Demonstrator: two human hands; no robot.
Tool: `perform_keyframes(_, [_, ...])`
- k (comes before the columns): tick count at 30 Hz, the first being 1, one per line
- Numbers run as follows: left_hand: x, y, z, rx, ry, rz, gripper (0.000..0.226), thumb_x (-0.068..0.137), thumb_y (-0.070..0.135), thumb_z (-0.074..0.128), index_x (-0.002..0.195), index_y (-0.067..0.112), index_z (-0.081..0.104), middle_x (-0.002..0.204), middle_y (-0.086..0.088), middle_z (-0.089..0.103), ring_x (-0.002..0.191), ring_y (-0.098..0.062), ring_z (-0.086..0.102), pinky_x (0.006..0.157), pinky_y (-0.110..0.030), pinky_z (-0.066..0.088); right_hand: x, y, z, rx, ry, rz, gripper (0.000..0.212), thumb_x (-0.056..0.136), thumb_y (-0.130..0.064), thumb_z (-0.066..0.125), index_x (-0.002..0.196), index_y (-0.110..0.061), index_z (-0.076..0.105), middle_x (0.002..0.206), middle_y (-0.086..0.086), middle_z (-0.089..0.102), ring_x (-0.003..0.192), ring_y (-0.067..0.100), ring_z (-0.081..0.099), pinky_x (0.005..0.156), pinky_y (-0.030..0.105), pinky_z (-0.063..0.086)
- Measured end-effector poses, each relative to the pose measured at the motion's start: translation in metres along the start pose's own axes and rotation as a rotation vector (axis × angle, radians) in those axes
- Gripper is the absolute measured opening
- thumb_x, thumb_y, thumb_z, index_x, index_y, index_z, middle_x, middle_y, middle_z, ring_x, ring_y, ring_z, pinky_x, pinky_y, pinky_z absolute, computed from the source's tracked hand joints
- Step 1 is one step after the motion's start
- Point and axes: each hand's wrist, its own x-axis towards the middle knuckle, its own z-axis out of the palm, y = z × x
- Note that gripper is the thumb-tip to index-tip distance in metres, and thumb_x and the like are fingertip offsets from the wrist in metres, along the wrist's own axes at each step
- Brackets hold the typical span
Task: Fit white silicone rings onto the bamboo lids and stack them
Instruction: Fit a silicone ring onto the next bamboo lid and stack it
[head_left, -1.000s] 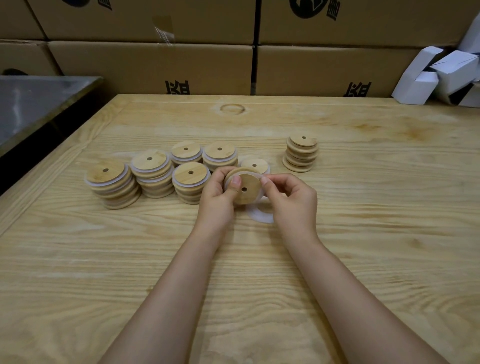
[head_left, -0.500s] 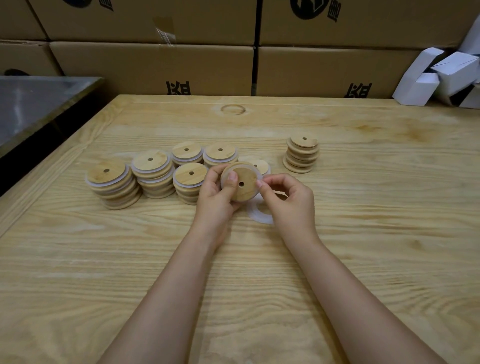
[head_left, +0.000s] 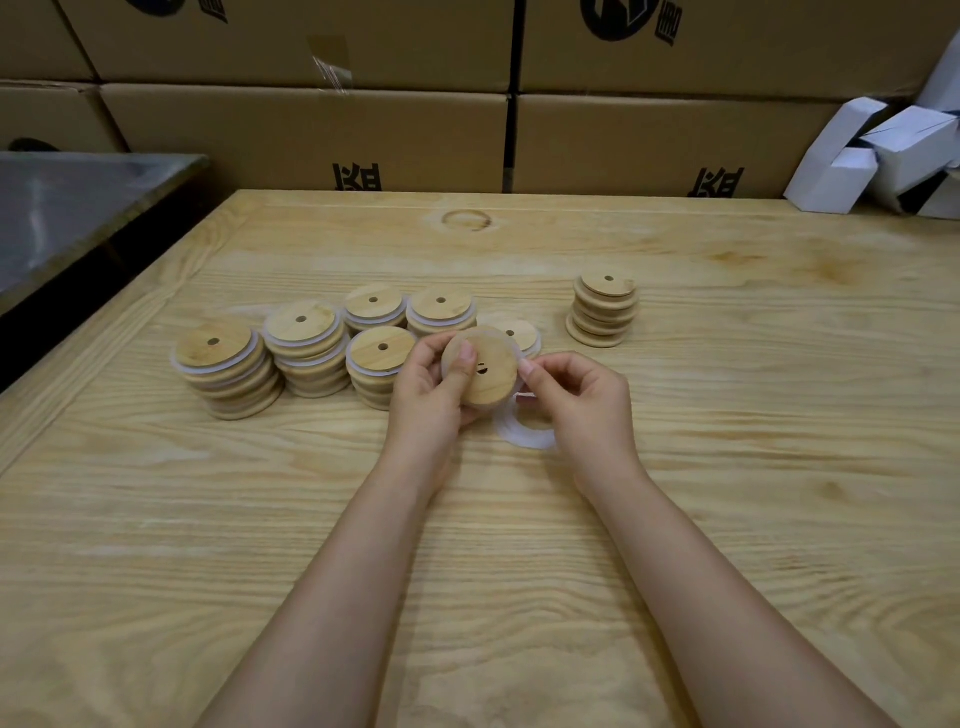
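**Seating a ring on the lid in hand**

Nearest you, your forearms reach in over the wooden table (head_left: 727, 519). Just under your right hand (head_left: 582, 410) lie loose white silicone rings (head_left: 522, 434), flat on the wood, probably kept there so the next one is a short reach. That hand's fingers are curled in, with thumb and forefinger pinched at the right rim of the bamboo lid (head_left: 485, 371), where a pale band of ring shows; it looks as if you are working the ring into place.

Your left hand (head_left: 434, 389) grips the lid from the left, thumb pressed on its face beside the centre hole, tilting it toward you so the rim can be seen.

Just beyond, the ringed stacks (head_left: 306, 348) cluster left of your hands, one short stack (head_left: 519, 335) right behind the lid, likely the next drop-off. Farther right, well apart, stands a bare stack (head_left: 605, 309) without visible rings, apparently waiting supply. Cardboard cartons (head_left: 311, 130) wall the far edge.
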Motion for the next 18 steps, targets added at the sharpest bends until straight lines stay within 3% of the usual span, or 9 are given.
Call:
perform_keyframes(5, [0.0018,0.0001,0.0007,0.058,0.058,-0.014,0.016,0.094,0.013,0.053,0.107,0.011,0.061,0.094,-0.007,0.068,0.091,-0.021,0.063,0.092,-0.051,0.048,-0.0041,-0.0015,-0.0046,-0.198,-0.036,-0.218,0.014,0.09,-0.008,0.06,0.085,-0.02,0.066,0.081,-0.001,0.069,0.079,0.021,0.066,0.075,0.046,0.054])
perform_keyframes(7, [0.0031,0.0003,-0.0006,0.063,0.076,-0.025,0.015,0.094,0.011,0.053,0.104,0.013,0.064,0.096,-0.009,0.068,0.093,-0.023,0.062,0.093,-0.051,0.049,-0.0056,-0.0012,-0.0053,-0.282,-0.043,-0.347,0.016,0.087,-0.002,0.06,0.091,-0.015,0.068,0.085,-0.001,0.069,0.08,0.014,0.065,0.074,0.035,0.054])
perform_keyframes(8, [0.0035,0.0002,-0.0019,0.054,0.079,-0.029,0.015,0.094,0.009,0.053,0.103,0.013,0.065,0.095,-0.009,0.068,0.092,-0.023,0.063,0.089,-0.048,0.052,-0.0062,-0.0009,-0.0052,-0.331,-0.055,-0.424,0.016,0.085,0.0,0.061,0.093,-0.011,0.069,0.086,0.0,0.068,0.079,0.01,0.063,0.073,0.029,0.053])
perform_keyframes(10, [0.0042,-0.0006,-0.0048,0.02,0.07,-0.038,0.015,0.094,0.007,0.052,0.1,0.012,0.066,0.088,-0.005,0.07,0.08,-0.018,0.066,0.067,-0.037,0.058,-0.007,-0.0009,-0.0054,-0.412,-0.072,-0.556,0.015,0.083,0.003,0.063,0.094,-0.005,0.069,0.086,0.003,0.067,0.076,0.009,0.061,0.071,0.023,0.05])
perform_keyframes(12, [0.0024,0.0016,-0.0056,-0.006,0.048,-0.055,0.018,0.094,0.006,0.051,0.096,0.013,0.068,0.08,0.0,0.073,0.067,-0.013,0.068,0.047,-0.025,0.053,-0.0066,-0.0009,-0.0069,-0.497,-0.063,-0.686,0.012,0.084,0.004,0.063,0.092,0.0,0.07,0.085,0.006,0.067,0.074,0.013,0.061,0.07,0.023,0.049])
perform_keyframes(18, [0.0009,0.0062,-0.0069,-0.068,-0.003,-0.111,0.024,0.092,-0.001,0.044,0.099,0.006,0.066,0.09,-0.008,0.073,0.041,-0.023,0.058,0.036,-0.02,0.042,-0.0075,-0.0023,-0.0097,-0.69,-0.052,-0.953,0.01,0.084,0.005,0.062,0.09,0.004,0.07,0.083,0.014,0.067,0.072,0.03,0.064,0.066,0.036,0.053])
